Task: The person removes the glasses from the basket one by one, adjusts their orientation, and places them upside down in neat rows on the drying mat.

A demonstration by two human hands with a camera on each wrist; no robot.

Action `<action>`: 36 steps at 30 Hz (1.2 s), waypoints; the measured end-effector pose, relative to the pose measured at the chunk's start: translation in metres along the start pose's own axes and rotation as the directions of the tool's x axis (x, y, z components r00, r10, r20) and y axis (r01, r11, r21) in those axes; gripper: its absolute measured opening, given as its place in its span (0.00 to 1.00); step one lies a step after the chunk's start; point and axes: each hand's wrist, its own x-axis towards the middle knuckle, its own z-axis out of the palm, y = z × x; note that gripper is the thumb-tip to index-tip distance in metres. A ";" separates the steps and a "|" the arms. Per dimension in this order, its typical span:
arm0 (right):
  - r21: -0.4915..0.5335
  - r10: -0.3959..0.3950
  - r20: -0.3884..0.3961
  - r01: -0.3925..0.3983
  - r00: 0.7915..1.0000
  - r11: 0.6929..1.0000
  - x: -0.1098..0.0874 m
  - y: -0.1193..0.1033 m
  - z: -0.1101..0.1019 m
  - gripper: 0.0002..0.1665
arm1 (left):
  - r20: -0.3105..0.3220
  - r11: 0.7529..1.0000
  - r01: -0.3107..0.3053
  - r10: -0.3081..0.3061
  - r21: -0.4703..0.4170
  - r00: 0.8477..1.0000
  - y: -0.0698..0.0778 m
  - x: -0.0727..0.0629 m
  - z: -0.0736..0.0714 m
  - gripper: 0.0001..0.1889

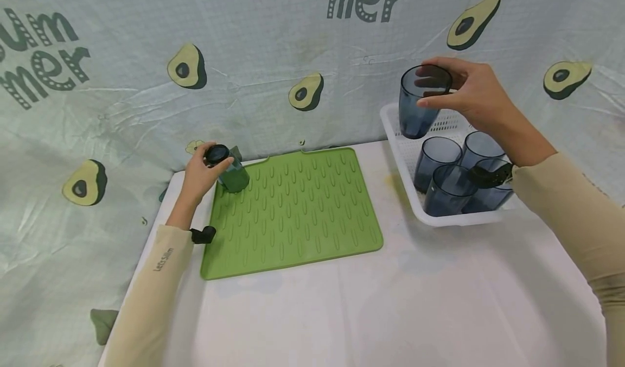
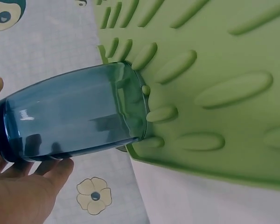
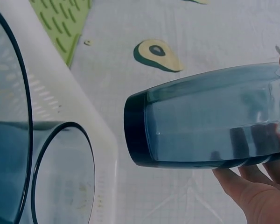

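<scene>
My left hand grips a blue glass tumbler around its thick base. The tumbler is upside down, its rim at the back left corner of the green drying mat. On the right, my right hand holds a second blue tumbler near its rim, upright and raised over the back left part of a white plastic basket. In the right wrist view, the fingers lie along this tumbler's side and its dark base points left.
Several more blue tumblers stand upright in the basket, below my right forearm. The mat has raised oval ridges. A white-covered table lies beneath, and a cloth printed with avocados hangs behind its back edge.
</scene>
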 end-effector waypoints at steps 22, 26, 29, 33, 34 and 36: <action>0.000 0.023 0.032 -0.023 0.999 1.000 -0.003 -0.006 0.009 0.43 | 0.030 0.983 -0.042 0.038 0.178 0.999 0.025 -0.002 -0.016 0.40; -0.001 0.018 0.036 -0.018 0.999 1.000 -0.003 -0.007 0.010 0.42 | 0.035 0.972 -0.071 0.065 0.226 0.997 0.029 -0.004 -0.017 0.39; -0.006 0.019 0.036 -0.019 0.999 1.000 -0.003 -0.007 0.011 0.42 | 0.040 0.956 -0.105 0.098 0.275 0.994 0.033 -0.006 -0.018 0.37; -0.037 0.022 0.032 -0.020 0.999 0.999 -0.003 -0.007 0.012 0.43 | 0.055 0.935 -0.149 0.138 0.323 0.989 0.041 -0.009 -0.018 0.36; -0.045 0.020 0.032 -0.019 0.999 0.999 -0.003 -0.008 0.012 0.43 | 0.058 0.932 -0.155 0.144 0.327 0.988 0.043 -0.009 -0.018 0.35; -0.054 0.016 0.035 -0.014 0.999 0.998 -0.002 -0.008 0.013 0.43 | 0.062 0.929 -0.169 0.157 0.329 0.986 0.048 -0.011 -0.017 0.35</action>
